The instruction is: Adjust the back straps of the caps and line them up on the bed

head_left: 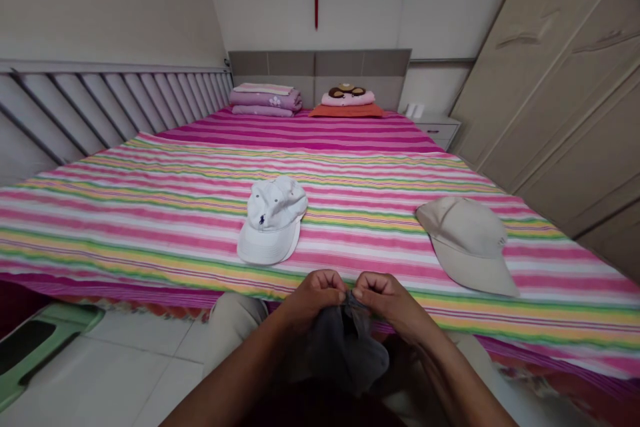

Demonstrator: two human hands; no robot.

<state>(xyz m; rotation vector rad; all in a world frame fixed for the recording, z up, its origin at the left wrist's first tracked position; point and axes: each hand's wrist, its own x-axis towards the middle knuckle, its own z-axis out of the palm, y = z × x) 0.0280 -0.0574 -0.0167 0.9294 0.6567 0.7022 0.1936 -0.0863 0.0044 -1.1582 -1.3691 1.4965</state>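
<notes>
My left hand (pixel 313 300) and my right hand (pixel 387 303) are both closed on a dark grey cap (pixel 345 347), pinching a small strap at its top edge between the fingertips. The cap hangs in front of my lap, just before the near edge of the bed. A white cap (pixel 273 220) with a small dark logo lies on the striped bedspread (pixel 150 200), a little beyond my left hand. A beige cap (pixel 470 243) rests on the bedspread to the right, brim toward me.
Folded purple bedding (pixel 265 100) and an orange pillow with a plush toy (pixel 347 101) sit at the headboard. A wardrobe (pixel 565 93) lines the right side, a nightstand (pixel 437 127) beside it. A green stool (pixel 35 347) stands on the tiled floor at left.
</notes>
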